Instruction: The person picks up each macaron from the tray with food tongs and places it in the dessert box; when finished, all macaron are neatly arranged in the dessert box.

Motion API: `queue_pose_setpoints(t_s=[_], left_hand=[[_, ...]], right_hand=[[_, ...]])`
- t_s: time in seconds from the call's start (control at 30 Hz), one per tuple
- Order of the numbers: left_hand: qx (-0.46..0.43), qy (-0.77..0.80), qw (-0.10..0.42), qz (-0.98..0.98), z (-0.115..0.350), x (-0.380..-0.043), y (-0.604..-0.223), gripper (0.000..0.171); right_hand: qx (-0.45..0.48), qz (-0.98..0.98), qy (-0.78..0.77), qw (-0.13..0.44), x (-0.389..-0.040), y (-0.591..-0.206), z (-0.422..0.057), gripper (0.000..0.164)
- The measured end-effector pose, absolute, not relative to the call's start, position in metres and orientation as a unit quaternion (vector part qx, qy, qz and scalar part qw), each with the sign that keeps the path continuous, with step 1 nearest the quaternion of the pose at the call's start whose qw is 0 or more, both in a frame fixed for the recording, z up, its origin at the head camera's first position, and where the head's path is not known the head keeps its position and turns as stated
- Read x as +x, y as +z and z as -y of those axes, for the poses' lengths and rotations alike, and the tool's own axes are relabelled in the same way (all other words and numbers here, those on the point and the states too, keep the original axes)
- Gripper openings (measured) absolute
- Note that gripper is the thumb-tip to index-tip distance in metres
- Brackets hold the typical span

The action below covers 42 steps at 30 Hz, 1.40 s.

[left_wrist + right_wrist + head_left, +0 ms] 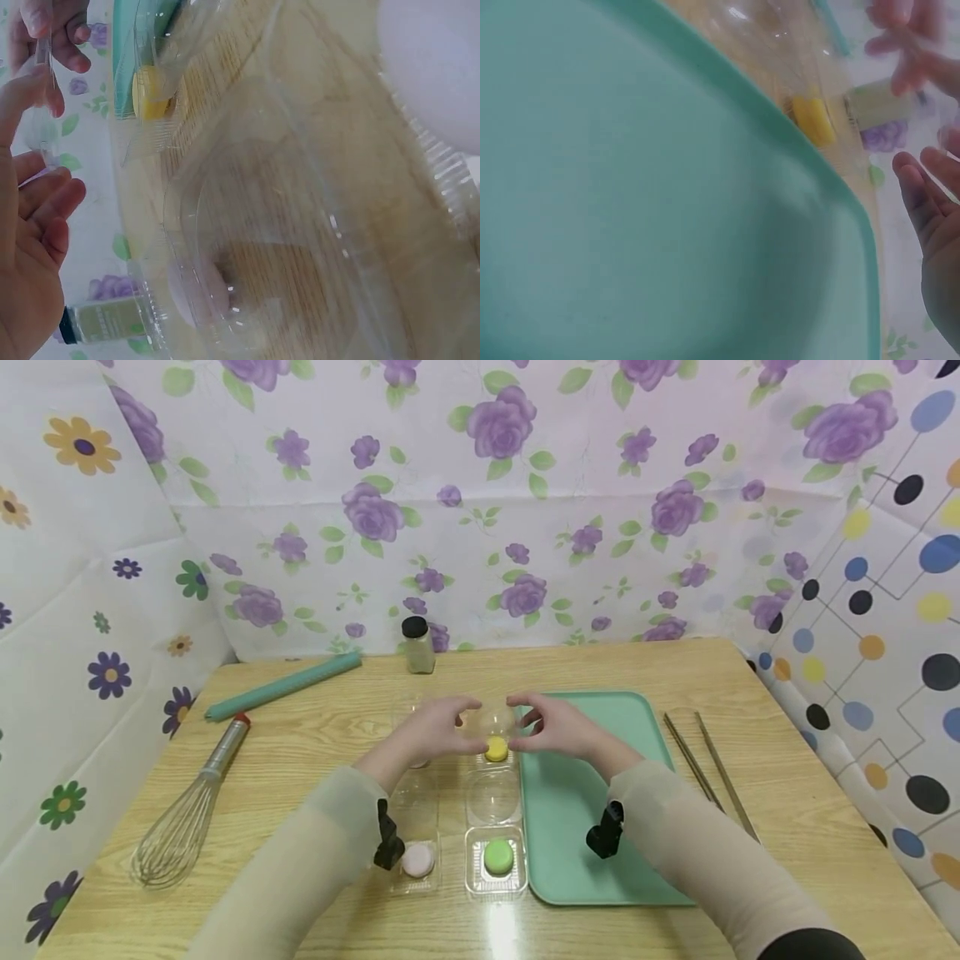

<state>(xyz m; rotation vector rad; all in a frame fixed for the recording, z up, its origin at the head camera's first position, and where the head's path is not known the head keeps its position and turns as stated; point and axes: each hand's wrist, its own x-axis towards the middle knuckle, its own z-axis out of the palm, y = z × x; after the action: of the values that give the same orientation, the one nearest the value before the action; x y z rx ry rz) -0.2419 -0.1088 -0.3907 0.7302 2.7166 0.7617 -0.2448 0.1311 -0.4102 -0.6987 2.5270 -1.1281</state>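
Both hands are raised over the far end of two columns of clear plastic boxes. My left hand (438,727) and right hand (558,725) hold opposite sides of a clear plastic lid (495,717), its edge showing between the fingers in the left wrist view. Just below it sits a yellow macaron (497,749) in its box. Nearer, a green macaron (498,857) lies in a box with its lid (493,797) laid back. To the left is a pale pink macaron (417,860) in another box. A second pink macaron (198,291) is mostly hidden by my left hand in the head view.
A green tray (570,877) lies right of the boxes, under my right forearm. Metal chopsticks (723,768) are further right. A whisk (191,810) and a teal rolled item (285,685) lie left. A black-capped jar (418,647) stands at the back.
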Motion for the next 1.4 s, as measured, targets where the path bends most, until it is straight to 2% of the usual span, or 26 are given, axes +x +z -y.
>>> queue_pose_setpoints(t_s=[0.37, 1.0, 1.4], left_hand=[[0.263, 0.180, 0.138, -0.938, 0.103, -0.240, -0.401, 0.074], [0.263, 0.142, 0.137, -0.945, 0.098, -0.242, -0.409, 0.073], [0.266, 0.112, 0.121, -0.950, 0.098, -0.245, -0.408, 0.071]], right_hand=[[-0.275, -0.901, -0.309, 0.131, -0.243, -0.423, -0.124, 0.071], [-0.247, -0.918, -0.274, 0.145, -0.248, -0.436, -0.120, 0.071], [-0.232, -0.917, -0.278, 0.167, -0.254, -0.429, -0.119, 0.071]])
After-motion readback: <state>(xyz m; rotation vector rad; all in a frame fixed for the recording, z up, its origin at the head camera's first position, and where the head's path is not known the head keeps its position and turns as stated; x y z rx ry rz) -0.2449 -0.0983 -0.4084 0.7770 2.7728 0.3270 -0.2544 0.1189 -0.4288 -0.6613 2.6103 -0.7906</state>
